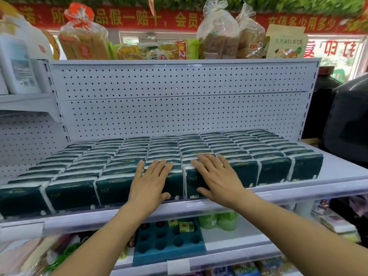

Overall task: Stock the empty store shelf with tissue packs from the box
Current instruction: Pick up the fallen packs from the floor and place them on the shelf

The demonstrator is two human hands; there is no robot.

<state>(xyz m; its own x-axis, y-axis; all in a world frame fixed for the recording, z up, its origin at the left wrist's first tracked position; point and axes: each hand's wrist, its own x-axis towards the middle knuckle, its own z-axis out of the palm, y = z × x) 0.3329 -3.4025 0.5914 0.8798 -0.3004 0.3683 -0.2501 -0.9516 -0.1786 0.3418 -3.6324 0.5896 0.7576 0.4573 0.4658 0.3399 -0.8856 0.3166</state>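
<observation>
I see my left hand (148,181) and right hand (216,179) at mid-frame, each grip spread flat, fingers straight, pressing the front packs (117,189). Dark green packs (in tight rows) fill the shelf (209,206) across the frame's middle, back to the pegboard (179,108).

Landmark: shelf (338,172). Tissue packs (123,156) stand on it in rows running front to back, filling it from the left end to near the right end; bare strip of shelf remains right of the last row. Pegboard back panel (179,108) rises behind the packs. Left hand (149,182) and right hand (217,178) lie flat on the front packs at mid-shelf, side by side, apart. Bread bags (229,36) sit on top of the unit, above the shelf. A tray with round holes (169,244) lies on the level below, beneath the hands
</observation>
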